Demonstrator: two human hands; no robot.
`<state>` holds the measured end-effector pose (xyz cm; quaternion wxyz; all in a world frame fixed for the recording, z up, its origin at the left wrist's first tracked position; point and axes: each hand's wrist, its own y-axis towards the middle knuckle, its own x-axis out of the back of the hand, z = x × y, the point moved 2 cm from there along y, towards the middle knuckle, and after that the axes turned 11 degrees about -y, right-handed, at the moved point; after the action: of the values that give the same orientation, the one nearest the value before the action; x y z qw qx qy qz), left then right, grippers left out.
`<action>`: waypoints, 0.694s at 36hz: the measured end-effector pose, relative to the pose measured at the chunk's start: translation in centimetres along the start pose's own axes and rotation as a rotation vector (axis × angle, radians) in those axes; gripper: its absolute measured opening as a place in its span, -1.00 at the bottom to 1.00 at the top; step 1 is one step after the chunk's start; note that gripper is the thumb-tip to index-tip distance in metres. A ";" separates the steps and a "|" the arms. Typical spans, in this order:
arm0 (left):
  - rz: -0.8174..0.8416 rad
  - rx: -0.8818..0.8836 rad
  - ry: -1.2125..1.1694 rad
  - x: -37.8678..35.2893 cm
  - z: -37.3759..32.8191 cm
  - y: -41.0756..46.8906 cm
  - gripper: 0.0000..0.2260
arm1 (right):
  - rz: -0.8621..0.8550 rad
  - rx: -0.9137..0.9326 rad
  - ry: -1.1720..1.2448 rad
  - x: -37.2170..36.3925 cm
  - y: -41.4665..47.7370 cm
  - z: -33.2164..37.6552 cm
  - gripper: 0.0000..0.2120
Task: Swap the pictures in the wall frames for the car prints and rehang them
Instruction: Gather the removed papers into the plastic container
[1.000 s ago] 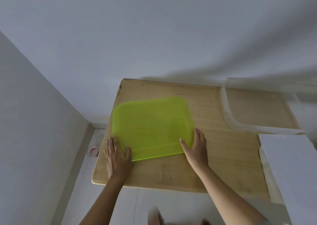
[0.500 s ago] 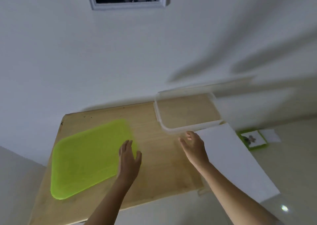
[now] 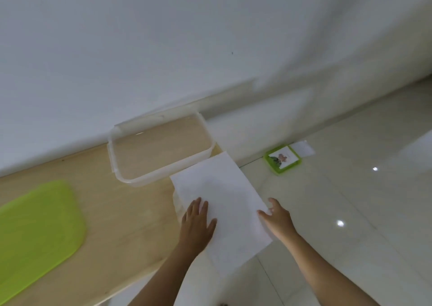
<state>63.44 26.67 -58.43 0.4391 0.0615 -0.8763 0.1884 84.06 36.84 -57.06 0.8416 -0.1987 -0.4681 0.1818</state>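
The counter (image 3: 131, 212) ran across the lower left of the frame, against the wall (image 3: 163, 48). On it lay a mat (image 3: 35, 231) at far left, a tub (image 3: 163, 176) at centre, and a sheet (image 3: 222, 196) below the tub, overhanging the counter's right end. A small frame (image 3: 282, 159) lay on the floor (image 3: 350, 212) at right, near the wall.

plain home room, white wall (image 3: 163, 48), glossy tiled floor (image 3: 350, 200), wooden table (image 3: 131, 212), clear plastic tub (image 3: 161, 173)
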 end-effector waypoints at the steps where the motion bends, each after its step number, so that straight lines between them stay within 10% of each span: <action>1: -0.014 0.010 0.024 0.0 -0.2 0.2 -0.47 | -0.016 0.009 0.012 0.0 0.0 -0.2 -0.50; 5: -0.092 0.024 0.027 0.2 -0.7 0.6 -0.53 | -0.099 0.080 0.131 0.9 0.1 -0.6 -0.78; 17: -0.248 0.034 -0.059 2.7 -2.0 3.8 -0.23 | -0.011 0.264 0.614 4.8 -0.2 -2.3 -0.77; 25: -0.383 -0.040 -0.106 8.4 -2.5 6.1 -0.51 | 0.011 0.268 0.700 6.8 -0.1 -2.2 -0.77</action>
<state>58.54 33.72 -52.15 0.4215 0.2281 -0.8740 0.0805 89.33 39.73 -53.15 0.9683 -0.1395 -0.1231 0.1668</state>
